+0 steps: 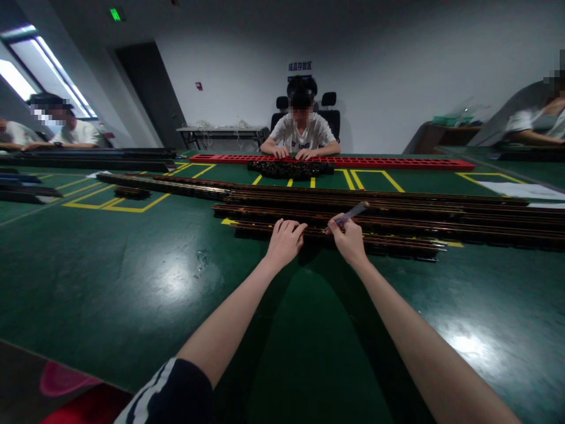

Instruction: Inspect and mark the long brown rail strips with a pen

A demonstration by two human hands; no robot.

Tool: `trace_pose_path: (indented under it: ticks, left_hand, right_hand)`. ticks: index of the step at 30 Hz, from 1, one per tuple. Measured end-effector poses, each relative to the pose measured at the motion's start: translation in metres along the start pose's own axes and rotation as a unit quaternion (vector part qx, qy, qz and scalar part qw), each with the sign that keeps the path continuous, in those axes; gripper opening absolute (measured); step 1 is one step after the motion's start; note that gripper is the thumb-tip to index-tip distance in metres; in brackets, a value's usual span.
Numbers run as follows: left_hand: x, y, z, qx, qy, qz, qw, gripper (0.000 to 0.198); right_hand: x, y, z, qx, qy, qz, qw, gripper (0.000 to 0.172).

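Long dark strips (410,221) with thin copper-coloured edges lie side by side across the green table. My left hand (285,242) is closed over the nearest strip (397,244), its fingers bent across the top. To its right, my right hand (350,238) grips a pen-like tool (351,213) with a greyish, partly clear barrel. The tool slants, its upper end pointing up and right. Its lower tip is down at the nearest strip, close to my left fingertips; whether it touches cannot be seen clearly.
Across the green table (132,282), a person sits with both hands at a long red rack (397,163) and a heap of dark pieces (289,169). More dark bars (88,159) lie at the left. White sheets (523,189) are at the right; a pink basin (64,380) is below the edge.
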State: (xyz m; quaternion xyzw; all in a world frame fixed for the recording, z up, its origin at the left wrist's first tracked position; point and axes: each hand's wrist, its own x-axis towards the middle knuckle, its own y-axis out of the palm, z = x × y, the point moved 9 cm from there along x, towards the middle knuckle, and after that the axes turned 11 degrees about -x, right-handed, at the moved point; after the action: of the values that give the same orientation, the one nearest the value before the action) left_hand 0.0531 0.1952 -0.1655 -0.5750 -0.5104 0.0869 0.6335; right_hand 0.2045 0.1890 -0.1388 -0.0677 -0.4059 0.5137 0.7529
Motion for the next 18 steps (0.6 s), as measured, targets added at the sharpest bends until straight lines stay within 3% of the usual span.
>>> trace_pose_path:
  ticks: [18]
  left_hand:
    - [-0.0005, -0.0041, 0.0004, 0.003, -0.024, 0.024, 0.999, 0.049]
  right_hand:
    - [-0.0007, 0.0008, 0.0019, 0.013, 0.005, 0.010, 1.000, 0.029]
